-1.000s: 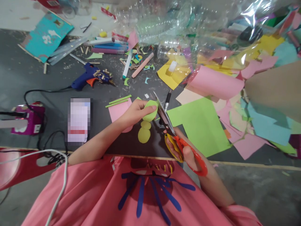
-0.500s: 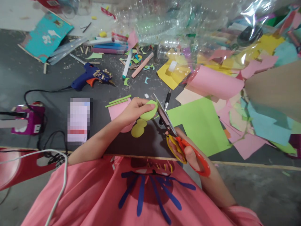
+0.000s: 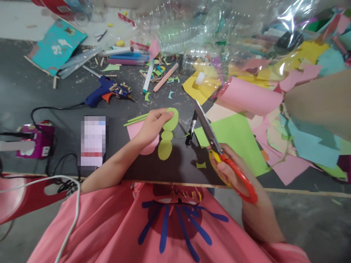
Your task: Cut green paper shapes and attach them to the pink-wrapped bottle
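Observation:
My left hand (image 3: 155,124) pinches the left edge of a green paper oval (image 3: 171,118). Just below it hang or lie two joined yellow-green rounds (image 3: 165,149); whether they are attached to the oval I cannot tell. Under my left wrist is a pink paper piece (image 3: 148,146) with thin green strips (image 3: 135,119) at its top. My right hand (image 3: 229,171) holds scissors (image 3: 210,129) by their red and yellow handles, the blades closed and pointing up and left. A black pen (image 3: 192,128) lies between my hands, and a small green scrap (image 3: 201,165) below it.
Green sheet (image 3: 238,142) and pink, blue and yellow papers lie to the right. A blue glue gun (image 3: 98,89), markers (image 3: 166,77) and a phone (image 3: 92,142) lie to the left and centre. Clear plastic bottles (image 3: 197,33) fill the back. A white cable (image 3: 76,208) crosses the lower left.
My right hand and the scissors have moved right, away from the oval, and the blades have closed. My left hand has shifted slightly left and the oval is more upright. A green scrap now shows below the pen.

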`<act>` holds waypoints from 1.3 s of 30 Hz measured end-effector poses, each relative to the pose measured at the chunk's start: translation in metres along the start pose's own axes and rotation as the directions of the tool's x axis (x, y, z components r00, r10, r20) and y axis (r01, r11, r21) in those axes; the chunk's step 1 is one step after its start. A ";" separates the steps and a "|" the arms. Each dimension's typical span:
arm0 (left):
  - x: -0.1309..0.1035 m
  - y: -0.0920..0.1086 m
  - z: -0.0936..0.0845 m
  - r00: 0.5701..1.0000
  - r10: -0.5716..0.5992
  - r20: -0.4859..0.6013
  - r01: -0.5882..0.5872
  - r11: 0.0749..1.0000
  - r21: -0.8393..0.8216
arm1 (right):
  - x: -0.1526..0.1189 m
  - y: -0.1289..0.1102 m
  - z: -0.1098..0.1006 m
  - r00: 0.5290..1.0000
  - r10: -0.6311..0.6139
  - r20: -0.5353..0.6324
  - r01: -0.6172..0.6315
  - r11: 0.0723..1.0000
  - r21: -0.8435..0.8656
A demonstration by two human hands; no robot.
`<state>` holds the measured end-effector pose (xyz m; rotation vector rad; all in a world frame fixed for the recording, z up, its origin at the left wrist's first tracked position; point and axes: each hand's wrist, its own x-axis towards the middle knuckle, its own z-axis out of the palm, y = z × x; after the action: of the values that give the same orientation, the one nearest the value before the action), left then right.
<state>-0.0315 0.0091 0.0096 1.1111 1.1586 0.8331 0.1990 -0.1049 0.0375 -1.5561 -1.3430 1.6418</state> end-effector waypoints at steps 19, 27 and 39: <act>0.013 -0.015 -0.009 0.980 0.140 -0.141 -0.138 0.990 0.022 | 0.025 -0.012 -0.108 0.931 -0.135 -0.338 -0.246 0.452 -0.857; 0.013 -0.019 -0.006 0.979 0.162 -0.127 -0.162 0.987 0.012 | 0.078 -0.018 -0.032 0.864 -0.502 -0.042 0.320 0.611 -0.724; 0.016 -0.024 -0.004 0.975 0.181 -0.126 -0.181 0.983 0.013 | 0.119 0.009 0.024 0.658 -0.710 0.252 0.656 0.376 -0.654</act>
<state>-0.0330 0.0188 -0.0184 1.1914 1.1742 1.0569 0.1527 -0.0121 -0.0260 -1.0494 -2.3407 0.5135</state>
